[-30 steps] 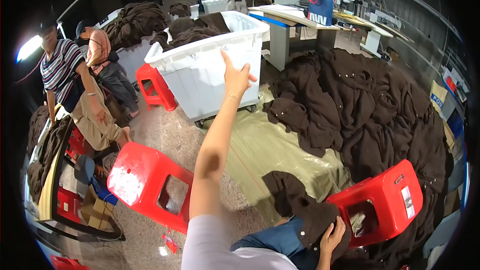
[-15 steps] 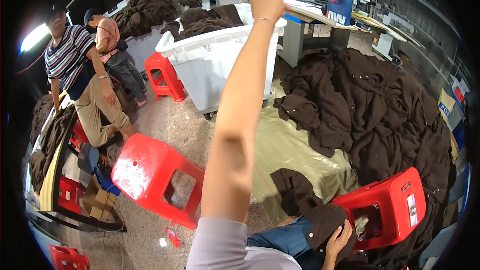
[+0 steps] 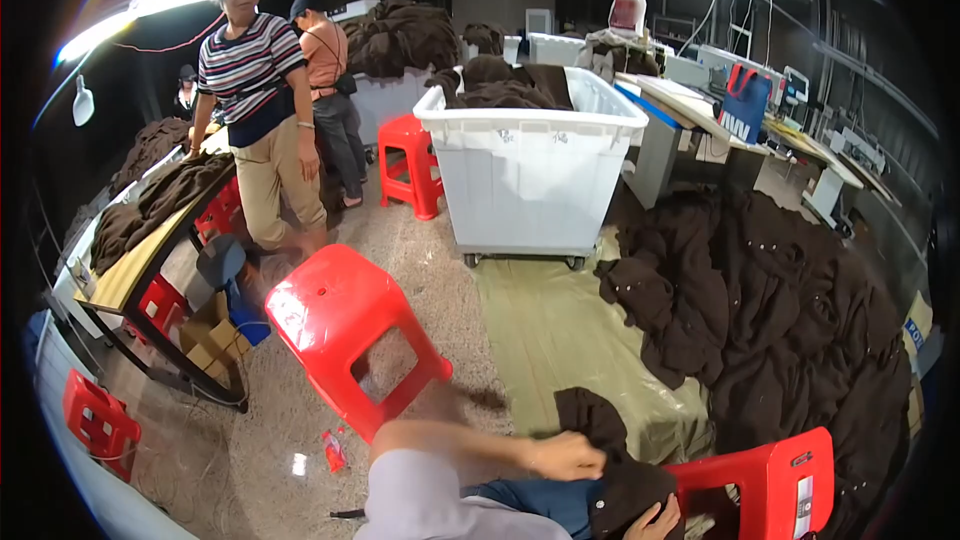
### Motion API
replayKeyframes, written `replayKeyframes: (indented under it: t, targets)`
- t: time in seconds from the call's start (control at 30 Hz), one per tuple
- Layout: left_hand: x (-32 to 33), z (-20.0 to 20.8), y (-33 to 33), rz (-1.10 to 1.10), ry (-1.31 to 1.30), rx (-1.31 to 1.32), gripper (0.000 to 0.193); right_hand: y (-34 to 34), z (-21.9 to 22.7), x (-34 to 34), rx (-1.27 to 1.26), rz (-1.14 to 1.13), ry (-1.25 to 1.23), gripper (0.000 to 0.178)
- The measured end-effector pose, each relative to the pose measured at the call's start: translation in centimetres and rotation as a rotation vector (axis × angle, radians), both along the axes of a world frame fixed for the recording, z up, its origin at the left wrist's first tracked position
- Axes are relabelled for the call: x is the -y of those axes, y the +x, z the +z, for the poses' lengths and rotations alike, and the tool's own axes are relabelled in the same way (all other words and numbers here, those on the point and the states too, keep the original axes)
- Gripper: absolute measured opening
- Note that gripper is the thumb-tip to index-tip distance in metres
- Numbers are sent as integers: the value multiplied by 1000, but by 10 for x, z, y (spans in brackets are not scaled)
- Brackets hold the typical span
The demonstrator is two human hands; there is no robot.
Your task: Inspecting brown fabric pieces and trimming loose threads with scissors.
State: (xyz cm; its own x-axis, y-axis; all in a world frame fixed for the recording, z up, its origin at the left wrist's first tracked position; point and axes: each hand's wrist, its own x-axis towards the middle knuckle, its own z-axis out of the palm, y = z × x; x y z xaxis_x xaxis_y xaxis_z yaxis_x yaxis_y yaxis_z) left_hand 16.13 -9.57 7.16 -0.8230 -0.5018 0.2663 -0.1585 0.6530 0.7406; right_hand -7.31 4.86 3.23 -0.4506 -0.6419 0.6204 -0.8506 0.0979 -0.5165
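- Hands: left hand (image 3: pixel 567 455) extended across the lap, palm side down, fingers bent; its knuckles overlap the left edge of the cloth. Cannot tell whether the fist is fully closed or has hold of fabric.
- Right hand (image 3: pixel 655 522) at the lower frame edge, fingers extended and laid on the cloth, not clenched; wrist out of frame.
- Dark brown garment (image 3: pixel 628 485) lies over the lap, between and under the hands. Long axis runs obliquely: far end points away from the wearer and somewhat left, onto the pale sheet side; near end points toward the right hand. White button near its left edge.
- Blue trousers (image 3: pixel 560 500) below the garment, left of it.
- Red stool (image 3: pixel 775 480) just right of the garment; second red stool (image 3: pixel 335 290) ahead and left.
- Yellowish plastic sheet (image 3: pixel 545 330) on the floor beyond, its length running away from the wearer.
- Brown clothes pile (image 3: pixel 790 310) along the sheet's right side.
- White wheeled bin (image 3: pixel 535 180) at the sheet's far end, brown cloth inside.
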Motion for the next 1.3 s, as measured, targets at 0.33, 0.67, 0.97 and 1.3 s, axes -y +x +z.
replayKeyframes:
  t: [0.33,0.67,0.97,1.3]
  targets:
    - [-73,-82,-13,248,75,372,38,-9,-1,-9,39,46,-24,28]
    - [-68,-89,-16,187,-4,301,47,-11,-2,-8,60,39,-48,27]
    - [-70,-89,-17,212,3,335,45,-11,-2,-8,53,22,-57,26]
    - [-72,-90,-18,219,-48,310,45,-24,-38,-3,169,47,30,29]
